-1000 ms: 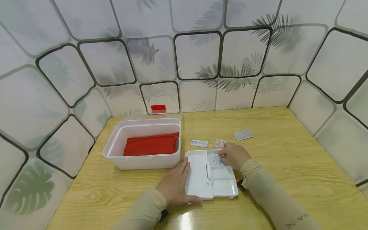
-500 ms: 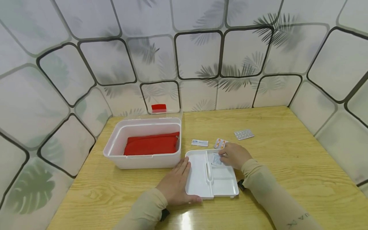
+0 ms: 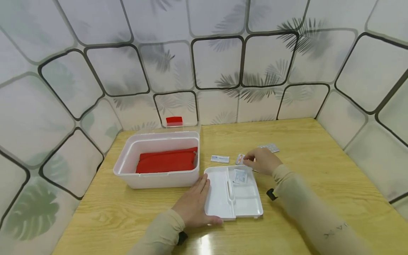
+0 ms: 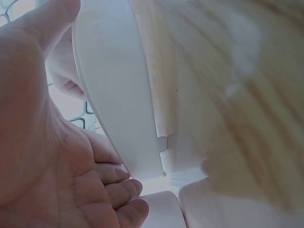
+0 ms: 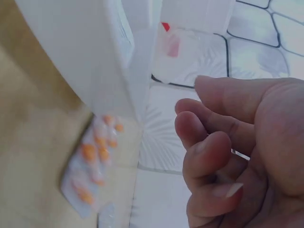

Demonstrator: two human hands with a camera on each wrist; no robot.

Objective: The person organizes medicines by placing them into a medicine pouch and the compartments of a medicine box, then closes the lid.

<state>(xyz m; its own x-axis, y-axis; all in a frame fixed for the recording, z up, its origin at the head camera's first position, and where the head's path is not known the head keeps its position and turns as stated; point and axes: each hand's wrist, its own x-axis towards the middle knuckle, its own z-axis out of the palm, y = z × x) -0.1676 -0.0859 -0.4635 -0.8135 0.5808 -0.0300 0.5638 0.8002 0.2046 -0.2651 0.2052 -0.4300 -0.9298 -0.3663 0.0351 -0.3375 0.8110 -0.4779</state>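
- Head view: the right hand (image 3: 262, 161) has been lifted off the sachet (image 3: 239, 176) since half a second ago and brought to the pill pack (image 5: 88, 161).
- Silver pack (image 3: 272, 147), earlier in full sight, is now partly covered by that hand.
- Right fingers are loosely curled; a gap is left between thumb and fingertips.
- Left hand (image 3: 193, 207) is kept against the left edge of the tray (image 3: 219, 194), fingers straight and together, thumb spread along the near edge.
- Sachet, white with printing, is seated in the tray's far right compartment.
- Pill pack, dotted with orange pills, is seen just beyond the tray.
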